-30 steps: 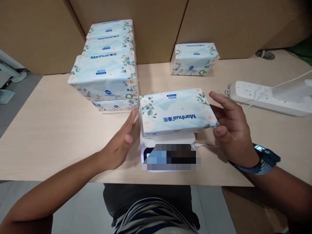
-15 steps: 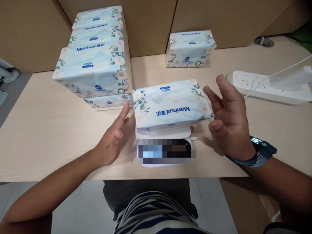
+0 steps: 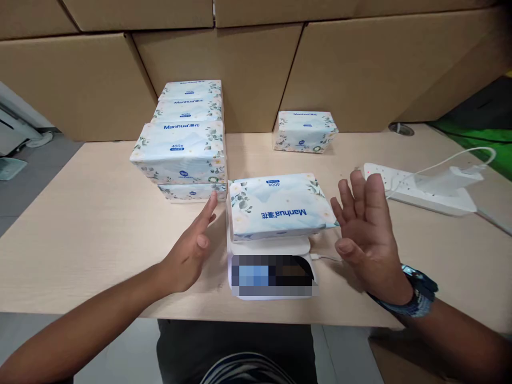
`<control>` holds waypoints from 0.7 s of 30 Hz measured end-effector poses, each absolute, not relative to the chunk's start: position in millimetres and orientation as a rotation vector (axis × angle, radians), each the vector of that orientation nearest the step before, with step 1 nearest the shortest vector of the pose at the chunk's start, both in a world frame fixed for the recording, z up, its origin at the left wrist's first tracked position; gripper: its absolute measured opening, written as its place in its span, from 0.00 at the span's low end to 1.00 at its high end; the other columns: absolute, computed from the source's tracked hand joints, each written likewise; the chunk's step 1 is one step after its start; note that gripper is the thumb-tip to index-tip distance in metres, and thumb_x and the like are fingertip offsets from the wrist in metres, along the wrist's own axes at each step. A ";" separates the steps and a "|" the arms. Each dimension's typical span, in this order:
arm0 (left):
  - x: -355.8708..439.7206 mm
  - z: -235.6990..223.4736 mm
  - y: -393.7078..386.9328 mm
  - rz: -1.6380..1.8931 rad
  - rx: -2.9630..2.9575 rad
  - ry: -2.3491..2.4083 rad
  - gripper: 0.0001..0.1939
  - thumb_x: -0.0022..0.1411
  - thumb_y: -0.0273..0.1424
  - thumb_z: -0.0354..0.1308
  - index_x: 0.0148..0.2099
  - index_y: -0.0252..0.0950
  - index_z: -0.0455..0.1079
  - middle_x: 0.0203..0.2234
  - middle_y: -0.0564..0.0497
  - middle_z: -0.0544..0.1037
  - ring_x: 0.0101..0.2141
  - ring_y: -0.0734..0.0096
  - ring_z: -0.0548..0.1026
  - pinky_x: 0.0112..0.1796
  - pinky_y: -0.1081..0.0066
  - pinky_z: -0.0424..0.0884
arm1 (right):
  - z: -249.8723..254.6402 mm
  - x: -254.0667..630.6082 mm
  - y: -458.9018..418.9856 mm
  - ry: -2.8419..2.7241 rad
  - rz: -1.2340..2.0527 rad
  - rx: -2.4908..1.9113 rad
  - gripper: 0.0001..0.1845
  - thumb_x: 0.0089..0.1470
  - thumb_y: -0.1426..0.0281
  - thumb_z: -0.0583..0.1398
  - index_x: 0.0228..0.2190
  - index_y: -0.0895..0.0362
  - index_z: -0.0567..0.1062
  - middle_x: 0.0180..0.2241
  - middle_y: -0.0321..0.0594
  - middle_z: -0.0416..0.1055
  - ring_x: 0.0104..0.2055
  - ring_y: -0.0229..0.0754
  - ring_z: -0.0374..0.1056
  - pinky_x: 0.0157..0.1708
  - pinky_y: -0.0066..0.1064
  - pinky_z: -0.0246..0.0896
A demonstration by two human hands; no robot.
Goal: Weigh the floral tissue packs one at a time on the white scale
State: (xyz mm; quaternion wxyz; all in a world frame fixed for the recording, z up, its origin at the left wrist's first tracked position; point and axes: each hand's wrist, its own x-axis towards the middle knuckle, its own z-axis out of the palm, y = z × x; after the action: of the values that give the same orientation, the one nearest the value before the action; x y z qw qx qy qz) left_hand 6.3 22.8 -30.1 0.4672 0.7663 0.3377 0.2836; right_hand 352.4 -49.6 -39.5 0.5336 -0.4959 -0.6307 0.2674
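Note:
A pack of tissues (image 3: 280, 208) in pale blue floral wrap lies on a white device like a small scale (image 3: 270, 246), its printing upside down to me. The device's front panel is blurred out. To the left of the pack, my left hand (image 3: 192, 250) is held up with fingers stretched, apart from it. On the other side my right hand (image 3: 368, 234) is raised, fingers spread and palm showing, holding nothing. A watch (image 3: 418, 288) is on the right wrist.
Several matching tissue packs (image 3: 180, 144) are stacked at the left back. One more pack (image 3: 306, 132) stands by the cardboard boxes (image 3: 344, 74). At right lies a white power strip (image 3: 420, 189) with a plugged-in adapter and cable. The table's front edge is near my body.
The view has tilted up, showing more of the boxes and shifting the table lower. My right hand's fingers have spread and its palm has turned more towards me. The tissue pack stays on the device.

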 end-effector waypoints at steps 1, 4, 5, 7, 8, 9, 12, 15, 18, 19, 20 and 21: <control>5.4 -31.7 23.3 0.695 1.878 0.827 0.42 0.73 0.66 0.33 0.83 0.62 0.36 0.84 0.63 0.38 0.82 0.44 0.40 0.79 0.36 0.48 | -43.0 354.2 -48.0 -1.489 0.628 -1.170 0.51 0.64 0.46 0.65 0.75 0.18 0.42 0.83 0.14 0.32 0.85 0.53 0.29 0.82 0.65 0.37; 6.1 -34.8 24.6 0.737 1.936 0.774 0.43 0.74 0.65 0.33 0.83 0.59 0.34 0.84 0.60 0.38 0.82 0.44 0.40 0.79 0.38 0.51 | -51.3 357.9 -44.5 -1.393 0.644 -1.155 0.44 0.67 0.46 0.62 0.74 0.18 0.46 0.82 0.13 0.34 0.86 0.51 0.30 0.81 0.64 0.39; 8.2 -35.0 24.6 0.754 1.995 0.724 0.43 0.75 0.65 0.36 0.83 0.59 0.32 0.84 0.60 0.36 0.82 0.45 0.39 0.79 0.39 0.50 | -52.7 358.1 -44.1 -1.359 0.654 -1.151 0.42 0.68 0.47 0.60 0.74 0.17 0.47 0.82 0.12 0.35 0.86 0.50 0.29 0.81 0.64 0.38; 14.7 -33.8 23.9 0.769 2.118 0.574 0.46 0.76 0.63 0.41 0.83 0.57 0.26 0.84 0.58 0.32 0.82 0.46 0.37 0.80 0.41 0.46 | -52.9 356.2 -45.5 -1.357 0.701 -1.143 0.41 0.69 0.47 0.59 0.75 0.19 0.47 0.82 0.12 0.34 0.86 0.50 0.29 0.82 0.62 0.37; 18.4 -32.7 23.1 0.762 2.167 0.496 0.48 0.75 0.62 0.44 0.83 0.55 0.23 0.84 0.57 0.30 0.82 0.45 0.37 0.80 0.41 0.44 | -51.8 354.0 -47.2 -1.406 0.759 -1.136 0.44 0.68 0.47 0.60 0.76 0.22 0.45 0.83 0.15 0.34 0.85 0.51 0.30 0.82 0.61 0.39; 21.8 -31.3 22.1 0.754 2.201 0.433 0.51 0.74 0.63 0.46 0.83 0.54 0.21 0.84 0.55 0.29 0.82 0.44 0.36 0.80 0.40 0.42 | -50.2 351.1 -49.5 -1.478 0.834 -1.118 0.49 0.67 0.47 0.62 0.77 0.25 0.42 0.83 0.20 0.35 0.85 0.53 0.34 0.81 0.61 0.42; 26.1 -24.6 19.1 0.770 2.320 0.327 0.57 0.71 0.65 0.49 0.83 0.48 0.18 0.84 0.53 0.29 0.82 0.42 0.33 0.80 0.38 0.36 | -43.9 340.4 -57.5 -1.684 0.968 -1.007 0.61 0.64 0.46 0.66 0.78 0.32 0.31 0.82 0.33 0.45 0.82 0.58 0.49 0.77 0.61 0.56; 27.3 -11.3 16.3 0.805 2.521 0.247 0.60 0.71 0.64 0.50 0.83 0.44 0.15 0.83 0.54 0.21 0.82 0.43 0.26 0.80 0.39 0.36 | -37.9 334.2 -60.4 -1.674 0.720 -0.913 0.60 0.64 0.47 0.66 0.79 0.34 0.34 0.82 0.35 0.47 0.82 0.59 0.51 0.78 0.61 0.55; 48.9 10.3 12.1 0.809 2.569 0.213 0.59 0.73 0.58 0.55 0.82 0.45 0.14 0.82 0.53 0.18 0.82 0.42 0.25 0.80 0.40 0.38 | -32.3 342.8 -51.5 -1.561 0.344 -0.870 0.58 0.62 0.50 0.68 0.79 0.35 0.40 0.82 0.35 0.46 0.83 0.63 0.46 0.80 0.65 0.47; 63.8 18.4 11.5 0.806 2.505 0.241 0.57 0.75 0.55 0.55 0.82 0.48 0.15 0.83 0.53 0.22 0.82 0.44 0.28 0.80 0.42 0.38 | -30.8 350.2 -45.2 -1.520 0.222 -0.870 0.57 0.62 0.51 0.68 0.79 0.34 0.42 0.82 0.34 0.46 0.83 0.63 0.45 0.80 0.66 0.45; 82.2 26.4 12.4 0.799 2.403 0.296 0.53 0.77 0.52 0.55 0.83 0.51 0.19 0.84 0.53 0.29 0.83 0.47 0.31 0.81 0.44 0.40 | -29.9 359.7 -37.3 -1.485 0.106 -0.885 0.55 0.62 0.53 0.68 0.78 0.33 0.45 0.82 0.33 0.47 0.84 0.64 0.43 0.81 0.66 0.43; 103.4 33.7 15.7 0.793 2.251 0.380 0.47 0.78 0.51 0.53 0.84 0.53 0.26 0.84 0.53 0.38 0.83 0.51 0.38 0.80 0.49 0.44 | -30.0 370.9 -27.9 -1.460 0.006 -0.918 0.53 0.63 0.54 0.68 0.78 0.33 0.47 0.81 0.33 0.47 0.84 0.64 0.42 0.81 0.65 0.41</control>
State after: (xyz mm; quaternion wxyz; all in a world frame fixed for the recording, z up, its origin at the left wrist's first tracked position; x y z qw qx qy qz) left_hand 103.4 15.7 33.7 0.3548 0.8709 0.1470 0.3067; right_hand 370.9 -27.9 -30.0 0.6508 -0.4040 -0.6429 0.0027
